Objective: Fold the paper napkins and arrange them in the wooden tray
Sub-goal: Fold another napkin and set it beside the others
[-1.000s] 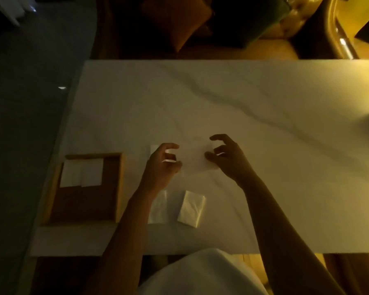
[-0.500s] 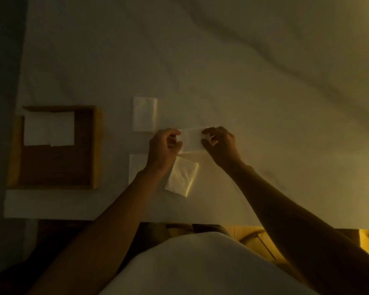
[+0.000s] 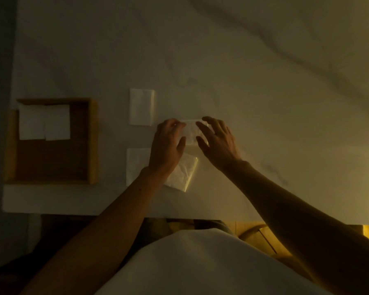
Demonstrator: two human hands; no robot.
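Marble table [image 3: 254, 86]: the far and right surface is open. The near edge runs just below the work area and the left edge lies beside the tray.

Wooden tray [image 3: 93, 143]: sits at the near left corner against the left edge. Two folded napkins [image 3: 44, 122] lie side by side along its far wall, and the rest of its floor is bare.

Change from half a second ago: both hands pinched the worked napkin [image 3: 191, 133] at its ends then. Now the left hand [image 3: 166, 145] lies flat on its left end with fingers together. The right hand [image 3: 218, 141] has fingers spread and straight over its right end. The napkin lies on the table between them, right of the tray and well apart from it.

Surroundings:
- A far folded napkin [image 3: 141, 107] lies just beside the left hand's fingertips.
- A near napkin [image 3: 135, 165] is partly hidden by the left forearm.
- A tilted napkin [image 3: 183, 174] lies under the left wrist.
- The far and near napkins lie between the worked napkin and the tray.
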